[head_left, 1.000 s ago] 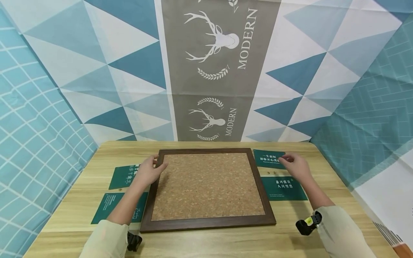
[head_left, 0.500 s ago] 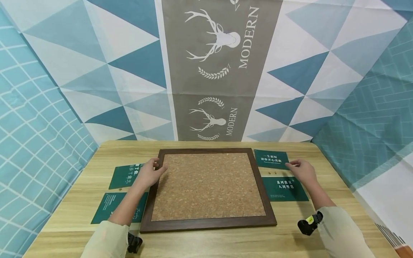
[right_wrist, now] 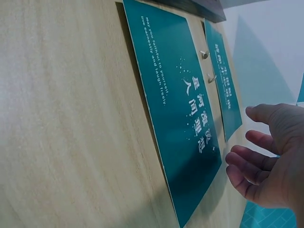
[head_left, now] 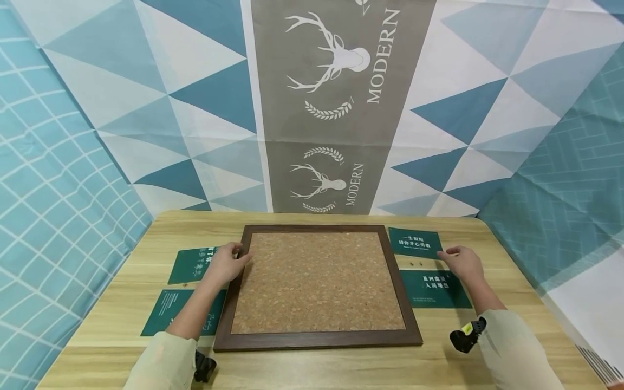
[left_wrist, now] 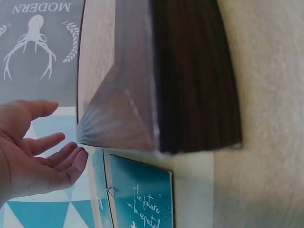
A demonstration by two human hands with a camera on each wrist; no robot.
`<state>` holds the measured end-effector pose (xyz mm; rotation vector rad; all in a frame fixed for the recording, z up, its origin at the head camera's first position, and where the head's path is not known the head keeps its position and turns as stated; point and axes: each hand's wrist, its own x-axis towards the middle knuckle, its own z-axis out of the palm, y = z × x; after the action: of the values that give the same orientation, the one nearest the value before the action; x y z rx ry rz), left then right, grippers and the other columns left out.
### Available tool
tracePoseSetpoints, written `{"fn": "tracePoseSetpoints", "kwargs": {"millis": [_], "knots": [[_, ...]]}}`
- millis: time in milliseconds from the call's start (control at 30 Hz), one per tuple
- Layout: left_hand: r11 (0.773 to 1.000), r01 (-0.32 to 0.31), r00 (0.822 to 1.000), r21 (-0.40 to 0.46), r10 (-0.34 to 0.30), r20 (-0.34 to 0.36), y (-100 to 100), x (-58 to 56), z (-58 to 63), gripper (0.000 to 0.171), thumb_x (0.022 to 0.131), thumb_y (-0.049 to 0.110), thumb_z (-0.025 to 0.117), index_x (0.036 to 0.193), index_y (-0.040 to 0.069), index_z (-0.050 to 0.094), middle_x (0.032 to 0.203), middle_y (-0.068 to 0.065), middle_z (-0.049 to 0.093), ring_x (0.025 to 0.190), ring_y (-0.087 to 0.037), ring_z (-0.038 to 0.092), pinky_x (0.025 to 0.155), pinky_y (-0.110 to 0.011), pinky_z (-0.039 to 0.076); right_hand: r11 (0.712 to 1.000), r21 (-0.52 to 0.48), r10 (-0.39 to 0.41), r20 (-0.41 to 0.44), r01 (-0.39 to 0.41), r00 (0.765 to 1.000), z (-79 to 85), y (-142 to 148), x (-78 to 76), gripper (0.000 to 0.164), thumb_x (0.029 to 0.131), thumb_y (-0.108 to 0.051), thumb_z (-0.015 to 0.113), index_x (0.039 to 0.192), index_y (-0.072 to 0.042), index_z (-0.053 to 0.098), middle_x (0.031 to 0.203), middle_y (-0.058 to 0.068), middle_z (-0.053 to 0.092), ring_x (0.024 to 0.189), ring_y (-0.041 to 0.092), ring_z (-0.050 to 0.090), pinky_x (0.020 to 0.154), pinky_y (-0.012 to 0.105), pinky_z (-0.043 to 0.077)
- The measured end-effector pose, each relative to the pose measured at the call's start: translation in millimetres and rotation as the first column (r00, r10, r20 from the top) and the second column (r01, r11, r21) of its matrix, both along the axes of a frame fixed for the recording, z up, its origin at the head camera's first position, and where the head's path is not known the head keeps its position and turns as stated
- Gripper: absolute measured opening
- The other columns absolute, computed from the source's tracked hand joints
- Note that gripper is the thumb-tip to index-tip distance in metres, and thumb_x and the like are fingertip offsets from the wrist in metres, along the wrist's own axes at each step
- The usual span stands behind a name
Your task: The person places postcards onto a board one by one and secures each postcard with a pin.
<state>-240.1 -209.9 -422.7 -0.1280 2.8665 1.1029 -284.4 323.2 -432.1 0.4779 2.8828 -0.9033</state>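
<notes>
A corkboard point(head_left: 317, 281) in a dark brown wooden frame lies flat on the table. My left hand point(head_left: 226, 264) hovers at the frame's left side, thumb and fingers spread apart and holding nothing; the left wrist view shows its fingers point(left_wrist: 71, 164) loosely bent near the frame's corner. At the right, my right hand point(head_left: 463, 264) is beside the near right corner of the upper green card point(head_left: 401, 248). In the right wrist view its fingers point(right_wrist: 249, 168) are relaxed with a gap to the thumb. Below it lies the lower green card point(head_left: 429, 292), partly in the hand's shadow.
Two small metallic pushpins, one pushpin point(right_wrist: 204, 54) above another pushpin point(right_wrist: 211, 78), stand between the right cards. Left of the board lie another green card point(head_left: 185, 265) and a green card with white writing point(head_left: 168, 311), both partly behind my left arm. A patterned wall covering point(head_left: 319, 124) rises behind the table.
My right hand has drawn back to the right and toward me, uncovering the printing on the upper right card. The left hand stays by the frame. The head view has shifted slightly.
</notes>
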Motion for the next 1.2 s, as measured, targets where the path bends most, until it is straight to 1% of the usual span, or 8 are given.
{"fn": "tracePoseSetpoints", "kwargs": {"millis": [167, 567, 633, 700, 767, 867, 933, 1200], "knots": [[1.000, -0.002, 1.000, -0.018, 0.003, 0.012, 0.3, -2.0, -5.0, 0.052, 0.095, 0.022, 0.053, 0.136, -0.008, 0.039, 0.134, -0.033, 0.043, 0.121, -0.046, 0.044, 0.090, -0.053, 0.046, 1.000, 0.009, -0.027, 0.021, 0.026, 0.999, -6.7, 4.0, -3.3, 0.062, 0.094, -0.040, 0.048, 0.127, 0.012, 0.045, 0.127, 0.035, 0.044, 0.107, 0.045, 0.048, 0.090, 0.054, 0.043], [0.998, 0.000, 0.997, -0.057, 0.005, 0.076, -1.3, -4.0, -9.9, 0.061, 0.092, 0.017, 0.058, 0.138, -0.013, 0.033, 0.134, -0.035, 0.041, 0.119, -0.048, 0.045, 0.088, -0.051, 0.048, 0.996, 0.090, 0.008, 0.024, -0.010, 1.000, -6.9, -3.1, -10.3, 0.062, 0.093, -0.036, 0.051, 0.125, 0.017, 0.045, 0.125, 0.037, 0.046, 0.105, 0.045, 0.052, 0.087, 0.053, 0.045], [0.998, -0.004, 0.996, -0.055, 0.009, 0.086, -1.7, -4.1, -9.9, 0.060, 0.092, 0.016, 0.058, 0.138, -0.013, 0.033, 0.134, -0.035, 0.041, 0.119, -0.048, 0.046, 0.087, -0.050, 0.048, 0.994, 0.109, 0.021, 0.017, -0.023, 1.000, -9.0, -3.0, -11.3, 0.060, 0.093, -0.037, 0.052, 0.118, 0.017, 0.050, 0.115, 0.035, 0.052, 0.093, 0.041, 0.056, 0.077, 0.049, 0.048], [0.999, -0.010, 0.996, -0.053, 0.015, 0.091, -1.6, -3.7, -9.4, 0.060, 0.092, 0.015, 0.058, 0.138, -0.013, 0.033, 0.135, -0.035, 0.041, 0.119, -0.048, 0.045, 0.087, -0.050, 0.048, 0.992, 0.123, 0.032, 0.017, -0.034, 0.999, -11.4, -2.7, -12.9, 0.054, 0.092, -0.039, 0.053, 0.099, 0.014, 0.058, 0.089, 0.028, 0.059, 0.074, 0.033, 0.056, 0.063, 0.041, 0.048], [0.998, -0.012, 0.996, -0.055, 0.017, 0.091, -1.1, -4.0, -8.9, 0.060, 0.092, 0.015, 0.059, 0.138, -0.012, 0.033, 0.134, -0.035, 0.041, 0.118, -0.047, 0.046, 0.087, -0.050, 0.049, 0.991, 0.130, 0.037, 0.015, -0.039, 0.999, -14.1, -2.5, -14.5, 0.049, 0.091, -0.041, 0.054, 0.074, 0.005, 0.057, 0.063, 0.014, 0.052, 0.058, 0.022, 0.047, 0.051, 0.033, 0.040], [0.998, -0.019, 0.996, -0.056, 0.024, 0.091, -0.3, -4.4, -8.6, 0.060, 0.092, 0.015, 0.059, 0.138, -0.012, 0.033, 0.133, -0.035, 0.042, 0.117, -0.047, 0.047, 0.086, -0.049, 0.049, 0.990, 0.137, 0.028, 0.023, -0.031, 0.999, -15.9, -4.1, -16.3, 0.049, 0.090, -0.044, 0.054, 0.056, -0.011, 0.042, 0.049, -0.002, 0.033, 0.048, 0.014, 0.036, 0.045, 0.027, 0.030], [0.999, -0.022, 0.995, -0.049, 0.026, 0.092, 0.1, -4.6, -8.7, 0.060, 0.092, 0.014, 0.059, 0.139, -0.012, 0.033, 0.133, -0.035, 0.043, 0.117, -0.046, 0.048, 0.085, -0.049, 0.050, 0.989, 0.149, 0.016, 0.027, -0.020, 1.000, -16.5, -5.3, -17.1, 0.050, 0.090, -0.045, 0.055, 0.055, -0.013, 0.040, 0.049, -0.003, 0.032, 0.047, 0.013, 0.036, 0.044, 0.026, 0.030], [0.999, -0.029, 0.995, -0.037, 0.032, 0.095, 0.1, -5.0, -9.9, 0.060, 0.092, 0.014, 0.059, 0.139, -0.012, 0.033, 0.134, -0.035, 0.042, 0.117, -0.046, 0.048, 0.085, -0.049, 0.050, 0.988, 0.150, 0.014, 0.054, -0.022, 0.998, -15.3, -6.9, -19.1, 0.046, 0.089, -0.043, 0.056, 0.066, -0.003, 0.059, 0.057, 0.005, 0.049, 0.054, 0.017, 0.045, 0.046, 0.028, 0.034]]}}
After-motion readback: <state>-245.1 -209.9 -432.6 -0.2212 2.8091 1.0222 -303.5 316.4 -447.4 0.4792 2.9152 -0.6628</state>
